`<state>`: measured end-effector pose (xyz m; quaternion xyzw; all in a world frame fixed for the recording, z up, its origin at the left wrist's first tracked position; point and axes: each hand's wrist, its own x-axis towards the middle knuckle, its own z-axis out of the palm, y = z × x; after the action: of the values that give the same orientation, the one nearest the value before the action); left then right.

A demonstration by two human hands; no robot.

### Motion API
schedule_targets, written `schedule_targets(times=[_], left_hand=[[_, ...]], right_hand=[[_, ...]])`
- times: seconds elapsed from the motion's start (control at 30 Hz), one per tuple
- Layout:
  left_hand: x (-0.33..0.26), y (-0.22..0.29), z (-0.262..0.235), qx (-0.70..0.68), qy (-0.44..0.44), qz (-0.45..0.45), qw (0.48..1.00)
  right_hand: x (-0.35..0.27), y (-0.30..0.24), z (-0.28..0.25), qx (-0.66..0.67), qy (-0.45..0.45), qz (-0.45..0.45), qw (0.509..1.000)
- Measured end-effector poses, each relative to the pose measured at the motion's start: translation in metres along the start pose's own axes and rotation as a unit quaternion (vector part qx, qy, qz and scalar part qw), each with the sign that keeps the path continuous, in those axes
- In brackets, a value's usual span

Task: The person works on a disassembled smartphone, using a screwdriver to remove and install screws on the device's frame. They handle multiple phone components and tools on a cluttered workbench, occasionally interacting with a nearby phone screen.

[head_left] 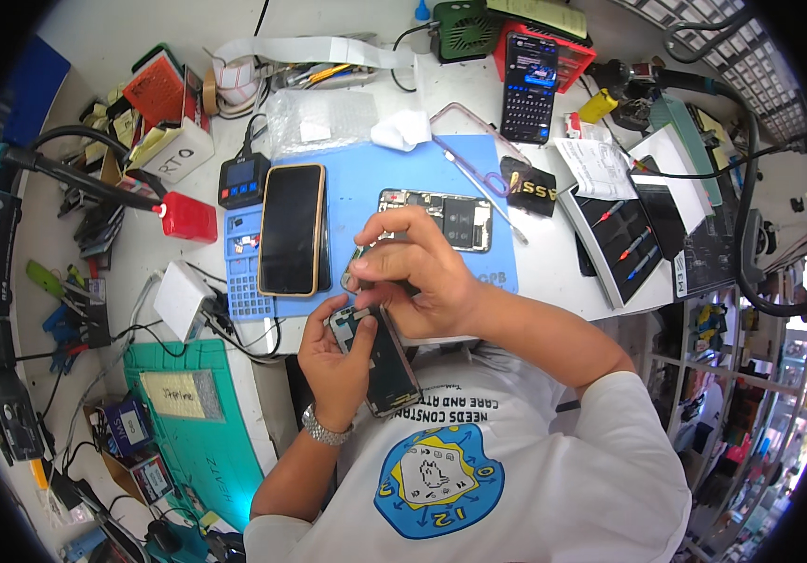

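In my left hand is a dark phone screen assembly, its inner side up, held near my chest with the thumb along its upper end. Just above that end, my right hand pinches a small flat part with a greenish edge, mostly covered by the fingers. Behind my right hand, an opened phone body lies on the blue mat, its battery and inner parts exposed. To the left rests a phone in a tan case, dark screen up.
A small dark device stands beside the cased phone. Scissors and a black pouch lie right of the opened phone. A lit phone leans against a red box at the back. A tray of screwdrivers sits at the right; a red bottle at left.
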<state>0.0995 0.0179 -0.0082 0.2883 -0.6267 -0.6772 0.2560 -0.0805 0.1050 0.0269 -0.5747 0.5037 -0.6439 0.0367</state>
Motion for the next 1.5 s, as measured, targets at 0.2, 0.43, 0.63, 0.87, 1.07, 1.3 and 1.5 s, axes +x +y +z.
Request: schedule_targets(times=[0.2, 0.43, 0.63, 0.87, 1.07, 1.3, 1.5], left_hand=[[0.0, 0.005, 0.005, -0.01, 0.004, -0.017, 1.0], [-0.001, 0.01, 0.008, 0.006, 0.002, -0.01, 1.0], [0.001, 0.01, 0.003, 0.018, -0.014, 0.018, 1.0], [-0.003, 0.027, 0.009, -0.041, -0.029, -0.016, 0.999], [0.02, 0.065, 0.028, -0.06, -0.026, 0.056, 0.996], [0.102, 0.084, 0.07, -0.064, -0.002, 0.139, 0.988], [0.151, 0.073, 0.094, -0.103, -0.021, 0.147, 0.983]], right_hand=[[0.004, -0.001, -0.002, 0.004, -0.007, 0.006, 1.0], [-0.002, 0.004, -0.004, -0.016, -0.008, 0.027, 0.999], [0.003, -0.001, -0.006, 0.044, -0.007, 0.024, 0.999], [0.02, -0.006, -0.023, -0.115, 0.061, 0.046, 0.99], [0.056, 0.008, -0.111, -0.453, -0.018, 0.268, 0.85], [0.038, 0.056, -0.148, -0.554, -0.005, 0.266, 0.789], [0.031, 0.045, -0.152, -0.611, -0.013, 0.195, 0.767]])
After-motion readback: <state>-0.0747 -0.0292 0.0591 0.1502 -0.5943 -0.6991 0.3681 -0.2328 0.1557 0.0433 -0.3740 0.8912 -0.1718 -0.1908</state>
